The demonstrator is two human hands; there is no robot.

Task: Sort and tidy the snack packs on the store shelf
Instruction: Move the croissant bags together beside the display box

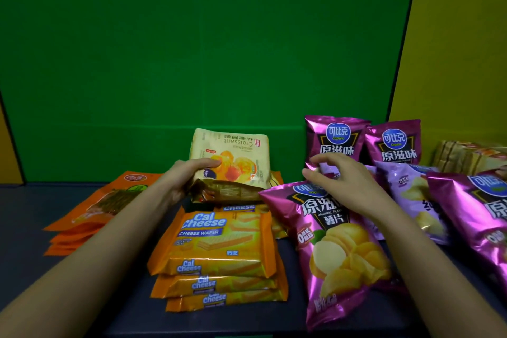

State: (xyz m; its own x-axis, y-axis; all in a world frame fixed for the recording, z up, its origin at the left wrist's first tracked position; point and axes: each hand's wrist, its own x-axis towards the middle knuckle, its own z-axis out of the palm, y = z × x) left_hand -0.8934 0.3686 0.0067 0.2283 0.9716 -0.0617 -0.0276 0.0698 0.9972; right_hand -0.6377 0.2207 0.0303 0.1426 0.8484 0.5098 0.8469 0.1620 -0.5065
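Head view looks down on a dark shelf [24, 217] backed by a green panel [192, 49], with a yellow panel [461, 35] at the right. Toward the shelf's left edge lies a fanned pile of orange snack pouches [90, 208], flat on the surface. Next along, the left hand [189, 175] grips the left edge of a cream croissant pack [233, 156], thumb across its face and fingers curled under; the pack stands tilted, its print upside down, over a brown-gold pack [227, 192] lying just below it. Near the front edge, in the middle, sits a neat stack of orange Cal Cheese wafer packs [216, 250], three edges showing at the front and more of the same behind. To their right a magenta Copico potato chip bag [340, 250] lies flat, reaching toward the front edge. The right hand [337, 175] hovers at its top end, fingers loosely bent and thumb near the forefinger; whether it pinches the bag's seam I cannot tell. Behind the hand, two upright magenta chip bags [362, 143] stand side by side against the back. A pale lilac chip bag [414, 197] lies beside them, partly under another magenta chip bag [477, 211] at the right edge. Blurred tan packs [466, 156] are stacked at the back right corner.
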